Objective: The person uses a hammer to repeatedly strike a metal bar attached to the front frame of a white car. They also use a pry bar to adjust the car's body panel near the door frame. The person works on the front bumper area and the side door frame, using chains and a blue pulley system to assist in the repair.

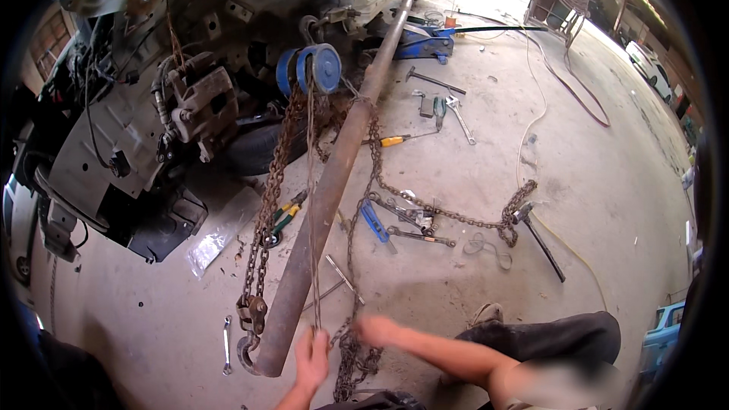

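In front of me, my left hand (311,355) is closed round the thin hanging strands of a hand chain (312,205). They run down from a blue chain hoist (319,68) at the vehicle's front. My right hand (376,332) is closed, somewhat blurred, at the loose chain beside it; its fingertips are hard to see. Below both hands lies a chain heap (349,368). Heavier load chains (275,175) drop from the hoist to a rusty hook (247,353), which sits at the near end of a long rusty pipe (326,197).
The stripped vehicle front (99,114) fills the left. Right of the pipe, a rusty chain (456,216) stretches to a hammer (541,243). An adjustable wrench (460,118), pliers (288,216) and a combination wrench (227,345) lie about. A blue floor jack (425,44) stands farther off.
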`<state>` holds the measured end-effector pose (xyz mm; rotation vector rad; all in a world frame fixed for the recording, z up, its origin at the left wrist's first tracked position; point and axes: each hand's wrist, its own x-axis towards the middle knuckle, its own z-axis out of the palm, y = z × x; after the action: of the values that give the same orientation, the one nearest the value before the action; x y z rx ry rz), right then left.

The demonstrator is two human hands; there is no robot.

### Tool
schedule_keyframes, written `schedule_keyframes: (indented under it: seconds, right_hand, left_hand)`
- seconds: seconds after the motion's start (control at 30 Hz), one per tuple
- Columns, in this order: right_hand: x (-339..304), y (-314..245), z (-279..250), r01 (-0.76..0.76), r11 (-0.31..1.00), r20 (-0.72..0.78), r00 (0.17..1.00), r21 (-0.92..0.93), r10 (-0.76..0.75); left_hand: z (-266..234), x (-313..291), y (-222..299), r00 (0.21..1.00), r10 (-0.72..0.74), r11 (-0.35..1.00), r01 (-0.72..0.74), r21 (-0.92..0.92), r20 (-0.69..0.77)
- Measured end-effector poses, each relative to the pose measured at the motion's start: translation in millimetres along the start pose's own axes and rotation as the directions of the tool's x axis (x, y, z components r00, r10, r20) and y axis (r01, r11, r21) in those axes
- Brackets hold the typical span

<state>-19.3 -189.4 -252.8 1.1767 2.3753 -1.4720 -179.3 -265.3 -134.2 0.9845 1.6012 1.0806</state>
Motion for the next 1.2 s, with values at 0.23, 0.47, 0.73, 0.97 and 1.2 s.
schedule_keyframes:
  seconds: [0.23,0.47,0.73,0.97,1.2]
  right_hand:
    - [87,-50,-195,0.405,0.733,-0.776,0.574,0.546,0.261]
    - [117,-110,-249,0.31,0.333,-0.438,0.784,0.89,0.441]
    - [46,-99,-60,0.523,0.363,-0.611,0.769,0.771,0.189]
    - [-44,-50,141,0.326,0.768,0.053,0.905,0.551,-0.422]
    - [-5,100,171,0.759,0.608,0.751,0.537,-0.232,-0.384]
  left_hand:
    - [-19,-100,-93,0.929,-0.37,0.808,0.335,0.486,-0.025]
    - [-25,-97,-89,0.89,-0.455,0.812,0.429,0.396,-0.032]
    - [-50,-116,-125,0.882,-0.469,0.881,0.47,-0.057,0.043]
    - [18,58,21,0.942,-0.171,0.872,0.281,-0.402,0.289]
    - [27,24,-2,0.921,-0.246,0.966,0.207,0.156,0.302]
